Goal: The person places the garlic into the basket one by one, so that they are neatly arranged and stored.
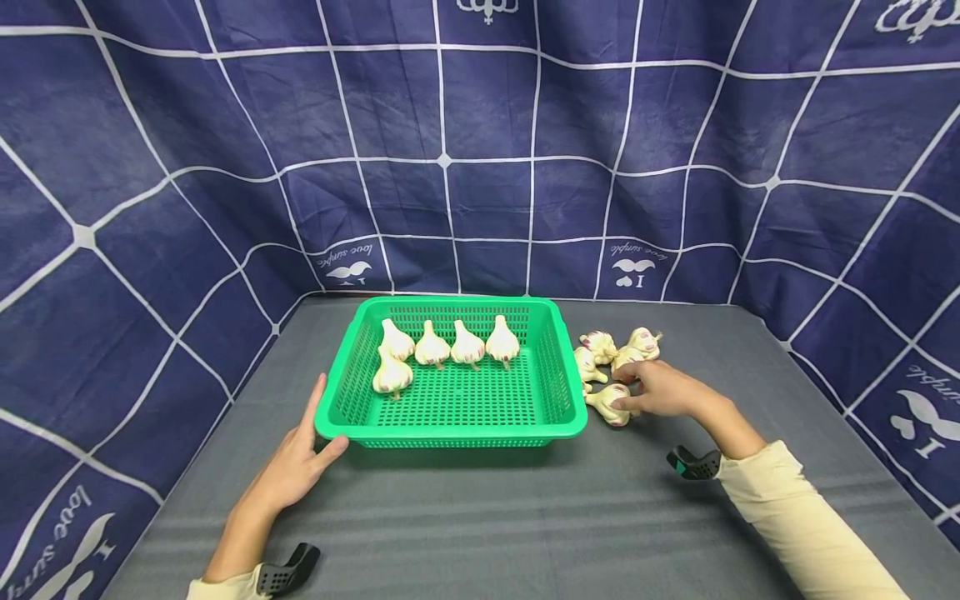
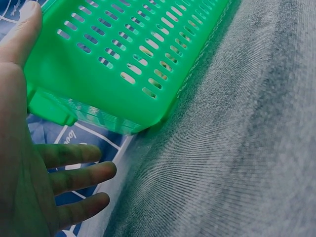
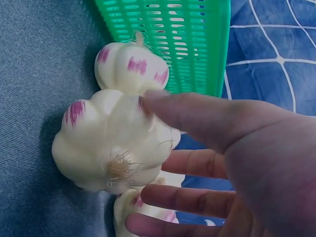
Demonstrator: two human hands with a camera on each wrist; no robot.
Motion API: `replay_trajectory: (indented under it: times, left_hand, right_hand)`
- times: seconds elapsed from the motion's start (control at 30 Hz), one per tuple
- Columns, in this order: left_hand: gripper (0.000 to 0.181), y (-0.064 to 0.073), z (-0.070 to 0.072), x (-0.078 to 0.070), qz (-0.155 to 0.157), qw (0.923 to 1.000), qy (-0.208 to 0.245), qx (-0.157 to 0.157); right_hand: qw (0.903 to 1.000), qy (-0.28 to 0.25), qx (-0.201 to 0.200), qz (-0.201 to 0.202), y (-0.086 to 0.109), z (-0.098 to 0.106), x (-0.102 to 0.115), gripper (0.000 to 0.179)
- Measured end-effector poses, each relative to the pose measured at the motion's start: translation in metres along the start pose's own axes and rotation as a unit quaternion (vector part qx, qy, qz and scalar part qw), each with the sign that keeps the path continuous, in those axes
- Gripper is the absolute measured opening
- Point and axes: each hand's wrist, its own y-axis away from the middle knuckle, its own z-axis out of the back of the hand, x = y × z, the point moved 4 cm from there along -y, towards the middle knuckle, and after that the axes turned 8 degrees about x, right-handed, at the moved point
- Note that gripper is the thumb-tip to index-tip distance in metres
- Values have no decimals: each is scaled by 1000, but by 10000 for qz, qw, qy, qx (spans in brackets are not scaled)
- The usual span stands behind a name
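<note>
A green plastic basket [image 1: 457, 432] holds several garlic bulbs [image 1: 392, 375], set in a row along its back and at its left. My left hand [image 1: 292, 467] is at the basket's front left corner, fingers spread and straight, thumb by the rim. To the right of the basket my right hand [image 1: 663, 390] reaches over a loose cluster of garlic. In the right wrist view its thumb lies against a large garlic bulb [image 3: 106, 148] with purple streaks, and the other fingers stretch out loosely beyond it. Another bulb [image 3: 131, 66] sits between that one and the basket wall.
More garlic bulbs [image 1: 598, 346] lie in the pile just right of the basket. The table has a dark grey cloth [image 1: 480, 525]. A blue curtain [image 1: 487, 200] with white lines hangs behind the table and along both sides.
</note>
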Motion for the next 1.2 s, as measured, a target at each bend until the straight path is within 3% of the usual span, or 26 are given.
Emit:
replay_trajectory:
  times: [0.17,0.4,0.67,1.2]
  left_hand:
    - [95,1,-1,0,6,10000,14,-15]
    - [95,2,-2,-1,24,10000,-40,-39]
    - [94,1,-2,-2,-2,9999,-145,-93]
    - [94,0,0,-2,-10,10000,-38,-53]
  right_hand:
    - [9999,-131,21,12,-1,-4,1,30]
    - [9997,-28,162,-163,-4,-11,-2,47]
    - [9999,128,65,-23,-4,-13,-2,39]
    - [9992,-131,-141,-339,15,19,4,55]
